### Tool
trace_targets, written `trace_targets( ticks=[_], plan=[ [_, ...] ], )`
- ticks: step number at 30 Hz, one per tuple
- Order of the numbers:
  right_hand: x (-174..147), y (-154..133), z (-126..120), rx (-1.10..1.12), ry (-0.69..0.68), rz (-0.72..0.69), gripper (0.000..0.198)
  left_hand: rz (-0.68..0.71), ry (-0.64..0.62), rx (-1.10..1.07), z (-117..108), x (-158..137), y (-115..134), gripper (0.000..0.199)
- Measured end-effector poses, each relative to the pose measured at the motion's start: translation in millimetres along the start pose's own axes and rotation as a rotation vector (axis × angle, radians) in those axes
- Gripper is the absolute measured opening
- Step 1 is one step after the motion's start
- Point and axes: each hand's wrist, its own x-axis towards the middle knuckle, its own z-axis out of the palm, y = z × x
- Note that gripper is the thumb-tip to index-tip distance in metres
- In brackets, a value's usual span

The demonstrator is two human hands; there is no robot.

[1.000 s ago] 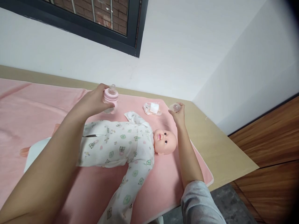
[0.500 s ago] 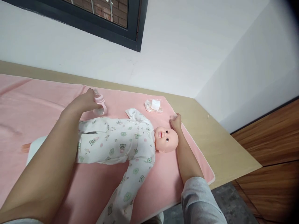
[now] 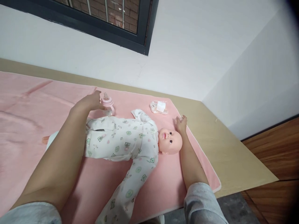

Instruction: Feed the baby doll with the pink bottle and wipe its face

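A pink baby bottle with a clear teat and side handle stands upright on the pink blanket. Around its left side my left hand is open, fingers apart and thumb close to the bottle. The baby doll lies face up in a white printed outfit, its head to the right. Beyond the doll's head, my right hand rests low at the blanket's edge with fingers spread. A small clear piece, perhaps a bottle cap, shows between those fingers; its shape is partly hidden.
A clear plastic packet with a white label lies beyond the doll's shoulder. The wooden tabletop extends past the blanket on the right. White walls and a dark window frame stand behind it. Wood-grain panels are at the right.
My left fingers have loosened from the bottle and spread. The fingers of my right hand have opened around the clear piece. The view has shifted slightly left.
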Motion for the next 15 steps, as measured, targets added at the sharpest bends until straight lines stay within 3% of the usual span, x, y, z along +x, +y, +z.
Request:
trace_targets(
  ticks=[2,4,5,7,11,15],
  plan=[
    [-0.2,-0.5,-1.0,-0.025,0.030,-0.031,0.063,-0.070,0.044,0.077,-15.4,-11.2,17.9,0.119],
    [-1.1,-3.3,-2.9,-0.048,0.087,-0.095,0.059,-0.073,0.178,0.150,-28.5,-26.2,43.5,0.112],
    [-1.8,-5.4,-4.1,-0.053,0.120,-0.135,0.057,-0.031,0.279,0.163,-32.6,-34.2,58.9,0.108],
    [-3.6,-10.6,-6.5,-0.056,0.179,-0.218,0.050,0.138,0.361,0.108,-33.4,-48.4,93.1,0.096],
    [-9.4,-22.1,-9.4,-0.054,0.195,-0.347,0.038,0.438,0.133,-0.087,-5.8,-58.3,162.4,0.055],
    [-17.4,-31.6,-8.3,-0.022,0.083,-0.426,0.039,0.671,-0.220,-0.055,38.2,-45.6,218.3,0.041]
  ],
)
